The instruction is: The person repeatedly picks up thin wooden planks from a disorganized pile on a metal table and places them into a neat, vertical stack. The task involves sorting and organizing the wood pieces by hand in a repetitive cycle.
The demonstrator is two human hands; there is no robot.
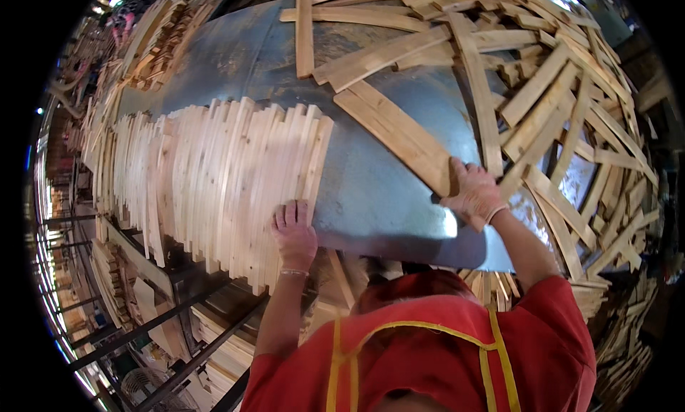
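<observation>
Pale wooden strips (pixel 239 162) stand side by side in a long row on the left of the metal tabletop (pixel 378 205). My left hand (pixel 294 239) lies over the near right end of this row, fingers close together and stretched over the wood. To the right, my right hand (pixel 474 196) grips the near end of a wooden board (pixel 399 137). The board slants away to the far left, its far end close to another board (pixel 385 57). Part of its near end is hidden under my fingers.
A loose heap of crossed wooden boards (pixel 542 91) covers the right and far side of the table. More stacked wood (pixel 153 48) is at the far left. Dark metal rails (pixel 150 333) and a fan (pixel 146 387) are below left.
</observation>
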